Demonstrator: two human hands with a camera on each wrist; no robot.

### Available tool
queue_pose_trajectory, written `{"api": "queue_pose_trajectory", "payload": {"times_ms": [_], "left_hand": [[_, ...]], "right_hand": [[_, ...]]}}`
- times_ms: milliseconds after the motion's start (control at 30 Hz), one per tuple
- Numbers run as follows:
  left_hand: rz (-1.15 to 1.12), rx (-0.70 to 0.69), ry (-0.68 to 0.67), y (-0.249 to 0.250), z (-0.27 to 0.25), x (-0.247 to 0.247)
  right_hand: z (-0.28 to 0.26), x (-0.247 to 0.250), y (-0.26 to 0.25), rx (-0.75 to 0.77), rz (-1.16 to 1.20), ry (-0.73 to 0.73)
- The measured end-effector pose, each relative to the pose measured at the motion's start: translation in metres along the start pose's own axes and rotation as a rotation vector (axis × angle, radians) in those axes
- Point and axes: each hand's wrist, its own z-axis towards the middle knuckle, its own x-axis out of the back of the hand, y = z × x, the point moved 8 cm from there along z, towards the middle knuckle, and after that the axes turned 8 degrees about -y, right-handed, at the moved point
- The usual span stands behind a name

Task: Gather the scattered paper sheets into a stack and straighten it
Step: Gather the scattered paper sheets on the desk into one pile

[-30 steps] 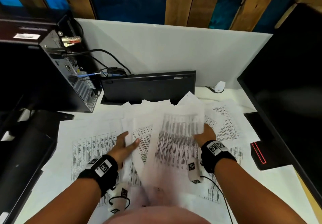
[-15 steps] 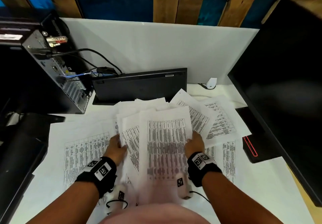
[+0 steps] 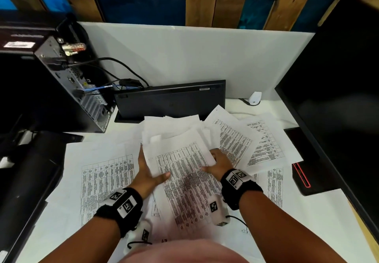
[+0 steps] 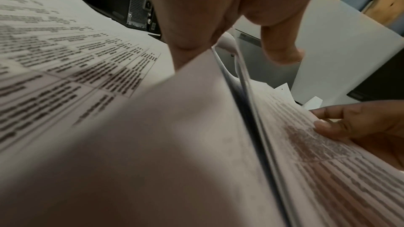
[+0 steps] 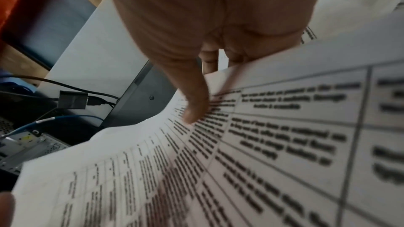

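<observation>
Left hand and right hand gripped the stack by its side edges, fingers clamped, long axis near-to-far; loose sheets lay right, nearer the right hand.

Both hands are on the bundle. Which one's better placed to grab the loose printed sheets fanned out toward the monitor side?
Right, probably. The right hand sits at the bundle's right edge, beside the fanned sheets. The left hand grips the bundle's left edge and would have to cross over it.

The head camera looked down from above; both wrist cameras sat close, facing twelve o'clock, sharing the paper stack.
</observation>
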Motion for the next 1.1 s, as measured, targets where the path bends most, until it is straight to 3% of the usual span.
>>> {"api": "queue_pose_trajectory", "payload": {"times_ms": [233, 300, 433, 500, 567, 633, 700, 867, 933, 1000, 1100], "left_hand": [[-0.039, 0.048, 0.066, -0.009, -0.001, 0.012], [-0.024, 0.052, 0.110, -0.012, -0.002, 0.013], [0.157, 0.104, 0.082, -0.018, 0.001, 0.009], [0.204, 0.143, 0.114, -0.022, 0.003, 0.014], [0.222, 0.174, 0.158, -0.028, 0.004, 0.022], [0.238, 0.206, 0.166, -0.033, 0.004, 0.027], [0.274, 0.225, 0.152, -0.036, 0.005, 0.029], [0.279, 0.251, 0.129, -0.037, 0.008, 0.026], [0.258, 0.254, 0.127, -0.039, 0.007, 0.026], [0.226, 0.249, 0.126, -0.041, 0.009, 0.029], [0.174, 0.242, 0.146, -0.043, 0.004, 0.033]], "right_hand": [[-0.021, 0.027, 0.038, -0.210, 0.131, 0.331], [-0.022, 0.018, 0.044, -0.197, 0.170, 0.336], [-0.019, -0.002, 0.031, -0.087, 0.104, 0.191], [-0.025, 0.018, 0.027, -0.097, 0.067, 0.289], [-0.036, 0.053, 0.040, -0.280, 0.034, 0.487], [-0.048, 0.083, 0.054, -0.516, 0.056, 0.569], [-0.047, 0.094, 0.057, -0.607, 0.190, 0.517], [-0.026, 0.078, 0.050, -0.603, 0.405, 0.244], [-0.021, 0.078, 0.047, -0.570, 0.386, 0.244], [-0.017, 0.083, 0.055, -0.554, 0.206, 0.281], [-0.019, 0.102, 0.092, -0.591, 0.195, 0.475]]}}
